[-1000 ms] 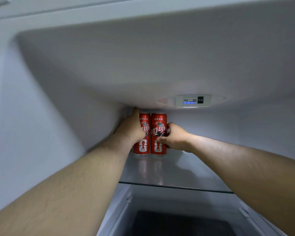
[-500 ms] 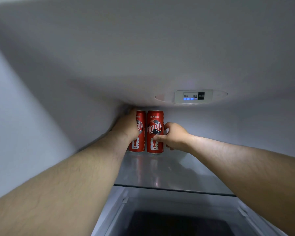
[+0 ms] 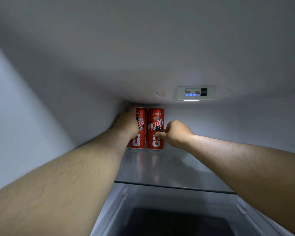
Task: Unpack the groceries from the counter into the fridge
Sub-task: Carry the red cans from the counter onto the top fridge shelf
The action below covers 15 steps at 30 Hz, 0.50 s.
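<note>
Head view looks deep into the fridge (image 3: 32, 120). The left hand (image 3: 126, 124) is wrapped round the left can (image 3: 140, 132), and its fingers are out of sight behind it. The right hand (image 3: 175, 133) holds the right can (image 3: 156, 128) from the side, with the thumb on the front and the fingers curled round the far side. Both cans are red. They stand straight up at the back of the glass shelf (image 3: 169, 169), very close together; I cannot tell if they touch.

I think the step is setting the two cans down at the back. To do it well, make sure each can sits flat on the glass before letting go. Open the fingers slowly, one hand and then the other, so no can tips. Pull the hands straight back and low, because the roof with the light panel (image 3: 196, 92) is just above the can tops. Do not bump a can with a wrist on the way out. Tall thin cans fall over easily, and glass is slippy. Tucked at the back, they leave room in front for more food. Under the shelf is a drawer (image 3: 177, 218), dark inside.
</note>
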Each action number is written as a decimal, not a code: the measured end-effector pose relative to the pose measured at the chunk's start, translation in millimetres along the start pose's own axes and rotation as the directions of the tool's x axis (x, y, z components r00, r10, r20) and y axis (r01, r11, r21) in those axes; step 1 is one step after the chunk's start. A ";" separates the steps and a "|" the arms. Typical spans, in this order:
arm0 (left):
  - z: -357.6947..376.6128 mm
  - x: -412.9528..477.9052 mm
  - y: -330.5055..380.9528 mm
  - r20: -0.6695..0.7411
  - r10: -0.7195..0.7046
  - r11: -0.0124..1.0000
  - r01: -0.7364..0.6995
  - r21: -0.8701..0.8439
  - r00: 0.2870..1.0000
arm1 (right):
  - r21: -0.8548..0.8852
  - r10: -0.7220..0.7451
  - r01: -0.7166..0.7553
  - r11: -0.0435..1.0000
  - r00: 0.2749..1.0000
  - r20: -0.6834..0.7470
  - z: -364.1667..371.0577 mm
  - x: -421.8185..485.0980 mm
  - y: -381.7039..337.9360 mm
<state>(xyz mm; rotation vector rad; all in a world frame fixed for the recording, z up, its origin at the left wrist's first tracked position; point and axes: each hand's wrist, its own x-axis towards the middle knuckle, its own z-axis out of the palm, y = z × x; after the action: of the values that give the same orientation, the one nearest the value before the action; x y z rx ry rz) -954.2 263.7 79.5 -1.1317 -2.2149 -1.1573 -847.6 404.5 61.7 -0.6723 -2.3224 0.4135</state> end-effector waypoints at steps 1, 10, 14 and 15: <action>0.2 -0.2 -0.3 0.002 0.000 1.000 0.000 -0.007 1.000 | -0.006 0.002 -0.002 1.000 1.000 0.002 0.5 0.2 0.3; 4.9 5.2 -1.1 -0.001 0.015 0.993 -0.015 -0.114 1.000 | -0.105 0.017 -0.019 0.994 1.000 -0.022 -1.4 0.0 3.5; 5.9 6.1 -2.0 -0.015 0.033 0.991 -0.035 -0.127 0.999 | -0.120 0.022 -0.024 0.992 1.000 -0.023 -1.5 -0.3 3.9; 6.4 6.2 -2.7 -0.021 0.040 0.991 -0.042 -0.130 0.999 | -0.121 0.021 -0.023 0.992 1.000 -0.020 -1.2 0.2 4.2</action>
<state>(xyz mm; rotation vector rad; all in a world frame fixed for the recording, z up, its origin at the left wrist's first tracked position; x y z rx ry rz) -959.9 271.0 78.4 -1.2072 -2.1183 -1.3066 -845.5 408.2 60.8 -0.7577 -2.3384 0.2768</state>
